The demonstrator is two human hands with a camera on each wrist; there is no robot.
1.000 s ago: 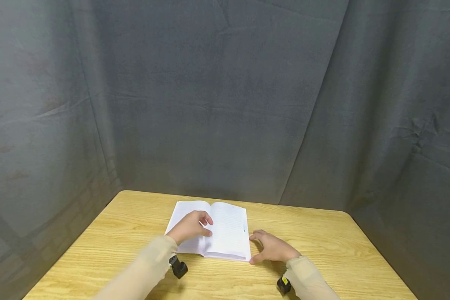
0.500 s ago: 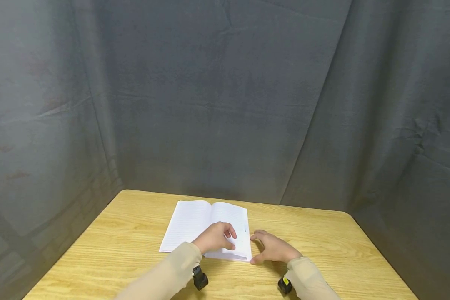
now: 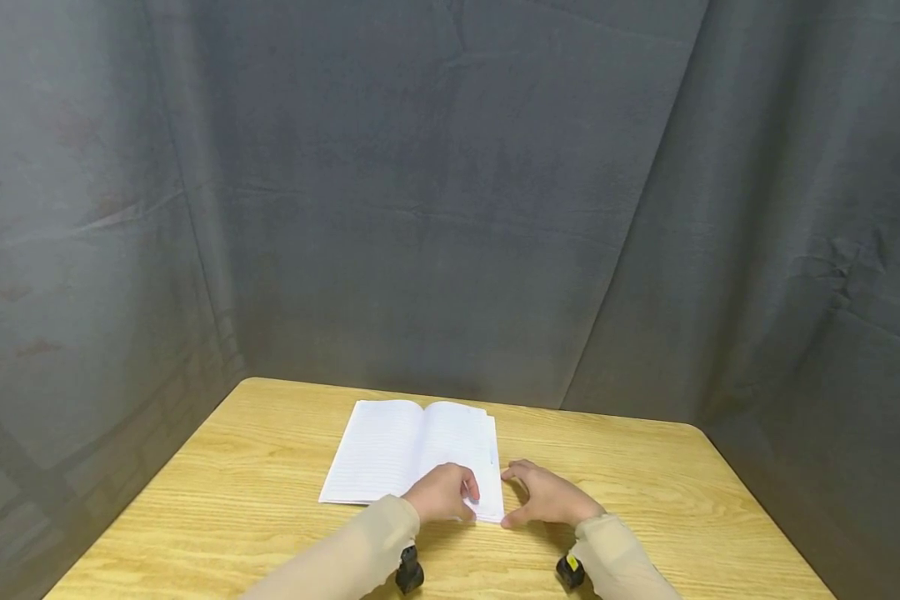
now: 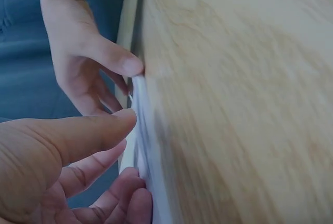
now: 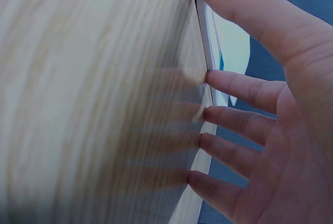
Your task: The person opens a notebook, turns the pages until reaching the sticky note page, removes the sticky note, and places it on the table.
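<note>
An open notebook (image 3: 375, 454) with lined white pages lies flat on the wooden table. Over the near right part of its right page is my left hand (image 3: 442, 492), thumb and fingers loosely bent with a gap between them. The left wrist view shows the fingertips close against the page edges (image 4: 151, 151); no sheet is clearly pinched there. My right hand (image 3: 549, 497) rests on the table beside the notebook's right edge, its thumb tip at the near right corner. In the right wrist view its fingers (image 5: 244, 89) are spread and fairly straight, fingertips down along that edge.
The wooden table (image 3: 217, 492) extends to both sides of the notebook. Grey curtains (image 3: 420, 208) hang behind it and at its sides. A small black camera (image 3: 409, 571) hangs at the left wrist, another black camera (image 3: 569, 572) at the right.
My left hand has moved right and nearer, from above the left page and fold to the near part of the right page. The right hand stays in place.
</note>
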